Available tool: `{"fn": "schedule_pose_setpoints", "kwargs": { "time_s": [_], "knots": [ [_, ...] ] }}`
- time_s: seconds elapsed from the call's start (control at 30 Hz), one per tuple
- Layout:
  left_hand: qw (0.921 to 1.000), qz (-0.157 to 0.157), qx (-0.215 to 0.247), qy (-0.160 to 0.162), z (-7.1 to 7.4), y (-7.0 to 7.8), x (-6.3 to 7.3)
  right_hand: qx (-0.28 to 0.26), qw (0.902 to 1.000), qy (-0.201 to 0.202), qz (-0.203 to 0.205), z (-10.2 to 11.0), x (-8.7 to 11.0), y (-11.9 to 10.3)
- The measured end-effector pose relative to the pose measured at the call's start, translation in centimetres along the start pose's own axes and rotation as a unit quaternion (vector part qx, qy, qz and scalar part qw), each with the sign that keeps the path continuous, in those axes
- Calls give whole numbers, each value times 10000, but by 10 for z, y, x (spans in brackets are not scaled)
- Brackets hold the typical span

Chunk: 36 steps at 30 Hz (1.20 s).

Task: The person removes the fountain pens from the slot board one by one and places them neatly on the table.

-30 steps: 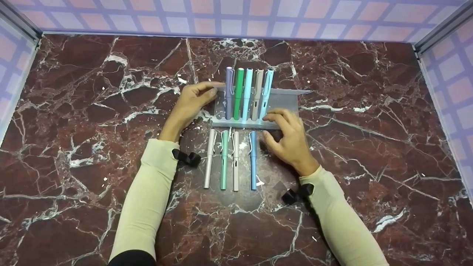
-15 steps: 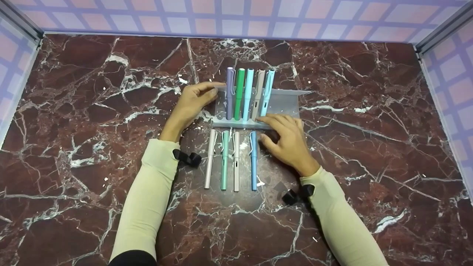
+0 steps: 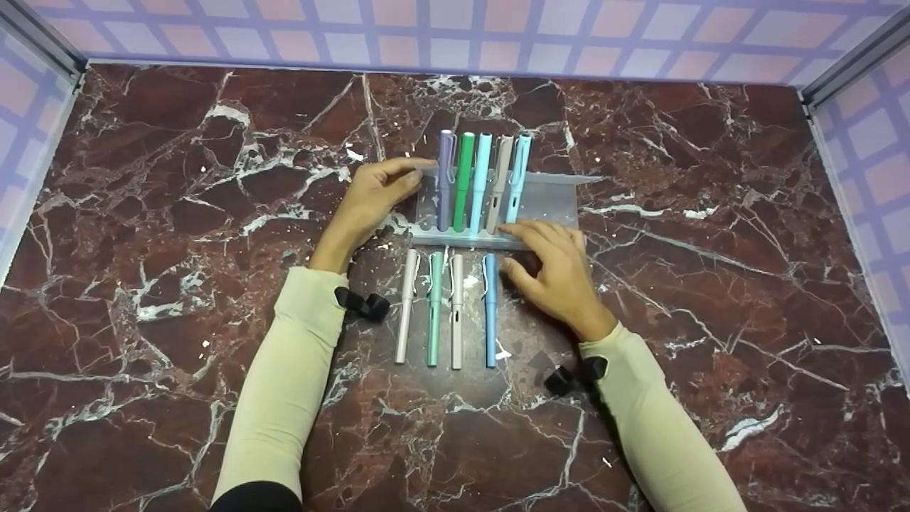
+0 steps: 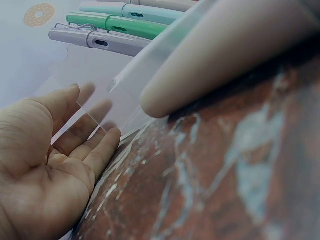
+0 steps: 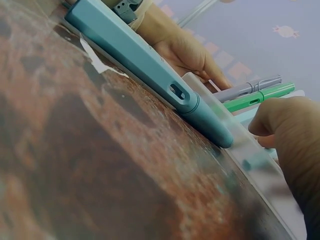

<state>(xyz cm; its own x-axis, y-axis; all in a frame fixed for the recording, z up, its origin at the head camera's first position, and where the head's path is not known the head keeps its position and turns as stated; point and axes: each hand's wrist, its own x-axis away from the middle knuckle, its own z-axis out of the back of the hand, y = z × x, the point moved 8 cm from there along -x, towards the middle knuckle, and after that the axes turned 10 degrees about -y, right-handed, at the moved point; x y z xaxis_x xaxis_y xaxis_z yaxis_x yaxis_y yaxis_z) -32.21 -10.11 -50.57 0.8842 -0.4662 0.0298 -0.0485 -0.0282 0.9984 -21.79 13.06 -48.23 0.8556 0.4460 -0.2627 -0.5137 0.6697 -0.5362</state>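
Note:
A clear plastic pen stand [image 3: 554, 199] holds several capped pens, leaning back in a row: a purple pen [image 3: 445, 181], a green pen [image 3: 463, 181], a light blue pen [image 3: 480, 181], a taupe pen [image 3: 500, 185] and another light blue pen [image 3: 519, 178]. My left hand [image 3: 373, 195] pinches the stand's left edge, thumb in front and fingers showing through the plastic in the left wrist view. My right hand [image 3: 558, 267] rests its bent fingers on the front strip at the right, hiding that end. Its thumb sits apart, in front of the strip.
In front of the stand, several pens lie side by side: a pale pink pen [image 3: 407, 306], a mint green pen [image 3: 434, 309], a greyish pink pen [image 3: 456, 313] and a blue pen [image 3: 490, 309]. A checked wall [image 3: 441, 35] borders the marbled table [image 3: 213, 178] at the back.
My right hand's fingertips have shifted slightly left along the front strip, past the base of the rightmost light blue pen. The left hand and the pens have stayed put.

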Motion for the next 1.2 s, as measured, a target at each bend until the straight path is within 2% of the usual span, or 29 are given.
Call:
{"fn": "schedule_pose_setpoints", "kwargs": {
  "time_s": [0.27, 0.67, 0.83, 1.03, 1.2],
  "knots": [
    [9999, 90, 108, -31, -1, -1, -1, -291, 9992, 289, 2, 5, 2, 1],
    [9998, -80, 177, -55, -1, 1, 0, -404, 9981, 468, -33, 8, 1, 1],
    [9997, -78, 207, -61, -2, 1, 0, -830, 9905, 1095, 44, 17, 3, 2],
    [9997, -88, 218, -71, -1, 1, 0, -1242, 9691, 2126, 162, 32, 10, 3],
    [9997, -45, 236, -59, -1, 0, 0, -1324, 9602, 2458, -74, 36, 12, 6]
  ]
}}
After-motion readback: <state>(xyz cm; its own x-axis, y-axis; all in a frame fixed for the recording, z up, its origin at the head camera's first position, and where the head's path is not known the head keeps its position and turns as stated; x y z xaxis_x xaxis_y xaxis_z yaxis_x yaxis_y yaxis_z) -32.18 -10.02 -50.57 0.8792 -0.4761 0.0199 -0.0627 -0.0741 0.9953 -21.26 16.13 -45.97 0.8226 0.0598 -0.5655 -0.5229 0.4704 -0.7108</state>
